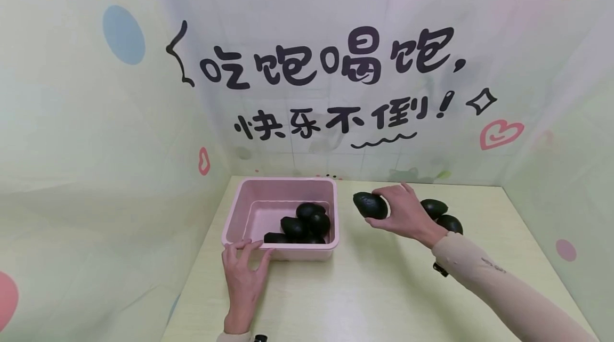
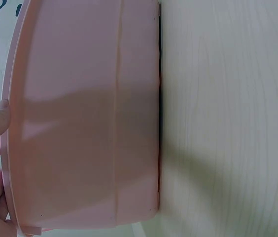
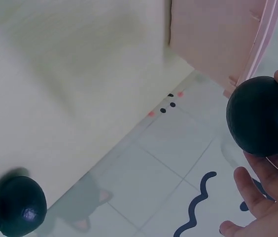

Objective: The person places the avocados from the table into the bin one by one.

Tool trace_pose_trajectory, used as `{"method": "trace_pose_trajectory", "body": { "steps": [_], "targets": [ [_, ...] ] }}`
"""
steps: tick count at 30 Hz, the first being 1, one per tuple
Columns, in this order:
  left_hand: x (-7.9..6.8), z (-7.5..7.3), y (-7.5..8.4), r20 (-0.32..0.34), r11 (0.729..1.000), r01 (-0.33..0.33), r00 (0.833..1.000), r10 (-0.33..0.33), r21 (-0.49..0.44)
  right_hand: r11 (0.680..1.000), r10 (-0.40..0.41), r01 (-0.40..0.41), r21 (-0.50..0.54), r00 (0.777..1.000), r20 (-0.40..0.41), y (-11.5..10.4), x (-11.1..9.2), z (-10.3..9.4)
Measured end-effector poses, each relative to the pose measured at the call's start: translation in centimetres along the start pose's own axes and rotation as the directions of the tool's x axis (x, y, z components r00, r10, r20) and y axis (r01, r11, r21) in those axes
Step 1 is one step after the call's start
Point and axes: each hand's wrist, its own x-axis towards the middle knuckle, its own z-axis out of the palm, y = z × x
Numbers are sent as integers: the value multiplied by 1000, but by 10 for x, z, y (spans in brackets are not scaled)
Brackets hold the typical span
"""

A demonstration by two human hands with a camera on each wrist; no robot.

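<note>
My right hand grips a dark green avocado between thumb and fingers, raised above the table just right of the pink plastic bin. In the right wrist view the held avocado looks smooth and rounded, with the thumb on one side and fingers on the other. Several dark avocados lie grouped in the right part of the bin, partly hidden by its front wall. At the bin's front left corner, my left hand holds the rim, fingers hooked over it. The left wrist view shows the bin's outer wall.
Two more avocados, one behind and one nearer, sit on the table right of the bin, partly behind my right hand and wrist. A printed cloth backdrop with black lettering borders the pale wooden table at the back and sides.
</note>
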Motion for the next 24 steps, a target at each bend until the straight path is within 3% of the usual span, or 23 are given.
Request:
{"method": "trace_pose_trajectory", "body": {
  "steps": [14,24],
  "targets": [
    [-1,0,0,21,1000,24,999,-24,-2,999,-39,39,14,997,60,-22,10,-1],
    [0,0,1,24,1000,17,1000,-17,-5,998,-57,55,30,997,51,-34,23,-1]
  ]
}}
